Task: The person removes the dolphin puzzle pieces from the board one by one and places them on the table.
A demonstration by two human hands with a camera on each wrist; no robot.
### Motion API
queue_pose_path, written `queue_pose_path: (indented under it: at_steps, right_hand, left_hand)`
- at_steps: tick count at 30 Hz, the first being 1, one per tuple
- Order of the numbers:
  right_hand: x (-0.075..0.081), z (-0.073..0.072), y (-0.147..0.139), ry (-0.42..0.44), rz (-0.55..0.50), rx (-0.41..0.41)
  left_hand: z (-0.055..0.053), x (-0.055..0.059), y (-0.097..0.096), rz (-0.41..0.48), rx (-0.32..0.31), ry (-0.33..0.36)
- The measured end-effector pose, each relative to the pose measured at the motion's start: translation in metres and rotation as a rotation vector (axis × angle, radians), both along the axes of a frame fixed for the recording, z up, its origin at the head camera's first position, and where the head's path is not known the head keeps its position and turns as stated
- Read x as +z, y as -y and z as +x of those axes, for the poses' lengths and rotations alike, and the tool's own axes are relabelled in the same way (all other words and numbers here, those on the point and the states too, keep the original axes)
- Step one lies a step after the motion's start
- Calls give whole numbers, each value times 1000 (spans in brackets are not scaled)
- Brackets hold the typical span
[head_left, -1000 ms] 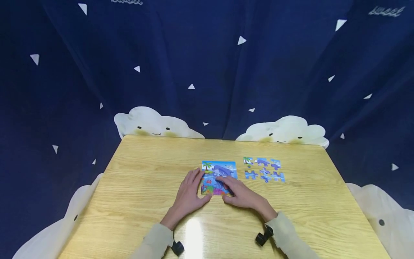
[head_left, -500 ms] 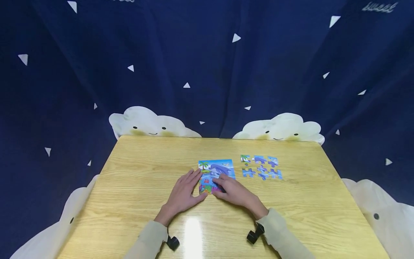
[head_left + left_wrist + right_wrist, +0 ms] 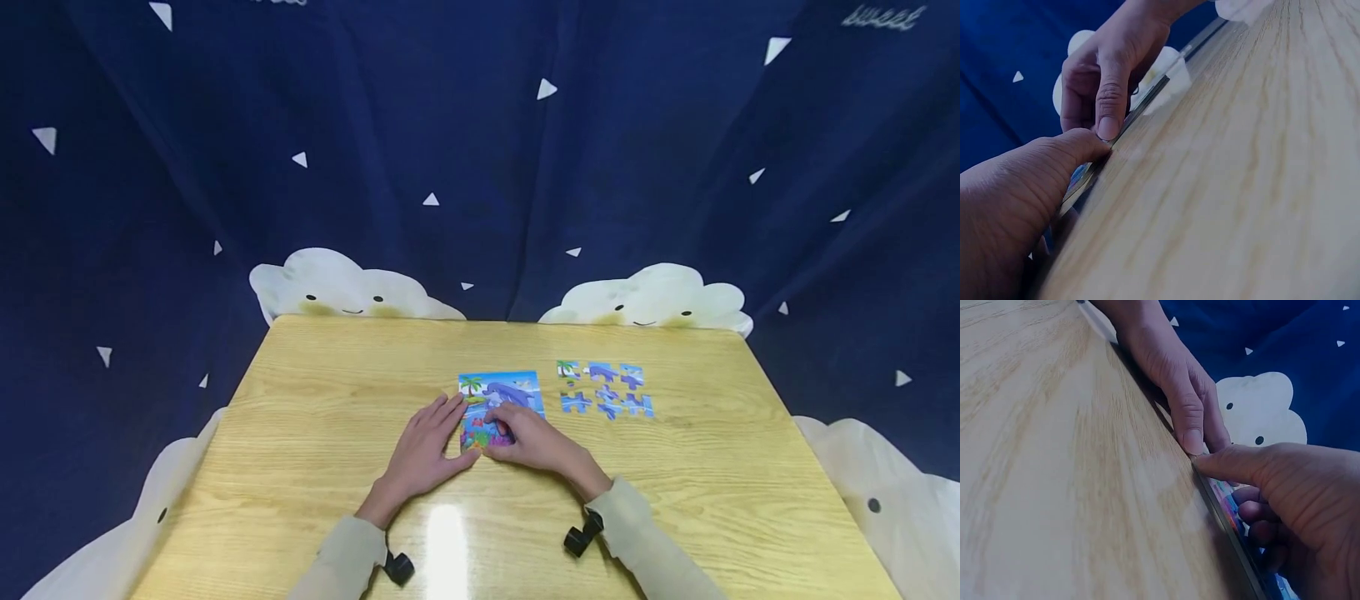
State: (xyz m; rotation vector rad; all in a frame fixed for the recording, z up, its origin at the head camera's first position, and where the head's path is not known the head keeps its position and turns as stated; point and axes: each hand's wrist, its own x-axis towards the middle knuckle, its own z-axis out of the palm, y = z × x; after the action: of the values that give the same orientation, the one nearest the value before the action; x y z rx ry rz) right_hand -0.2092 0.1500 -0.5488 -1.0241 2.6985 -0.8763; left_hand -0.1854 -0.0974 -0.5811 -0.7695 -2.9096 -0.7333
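Observation:
A small dolphin-and-palm jigsaw puzzle [image 3: 510,393] lies flat near the middle of the table. Along its left side rests my left hand [image 3: 426,443], fingers long and relaxed, thumb at the bottom edge. My right hand [image 3: 538,439] covers the puzzle's lower part. Its fingers curl, and its thumb touches the bottom edge close to the left thumb. In the right wrist view those curled fingers [image 3: 1260,512] sit over the colourful surface [image 3: 1229,506]; whether they pinch a piece is hidden. Several loose jigsaw pieces [image 3: 576,402] lie in two rows to the right.
The light wooden table [image 3: 337,367] carries a bright glare patch [image 3: 447,550] in front of the hands. A dark blue curtain [image 3: 480,125] with white cloud shapes [image 3: 352,283] hangs behind the table and at its sides.
My right hand has slid left over the puzzle, its thumb moving along the bottom edge toward the left thumb, and its fingers are more curled. The whole head view has shifted slightly.

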Motion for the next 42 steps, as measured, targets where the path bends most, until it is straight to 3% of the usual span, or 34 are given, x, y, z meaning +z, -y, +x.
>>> queue_pose_path:
  at_steps: [7, 17, 25, 34, 42]
  right_hand:
    - [-2, -2, -1, 20, -27, -8]
    - [-1, -3, -1, 19, -21, -2]
    - [-1, -4, -2, 84, -94, -10]
    - [-4, 2, 2, 32, -78, -30]
    - [-4, 9, 7, -21, -35, -72]
  left_hand:
    - [0, -1, 0, -6, 4, -4]
    - [1, 1, 0, 55, -5, -46]
    - [0, 2, -1, 26, 2, -16]
    - [1, -1, -1, 23, 6, -48]
    - [2, -1, -2, -24, 13, -34]
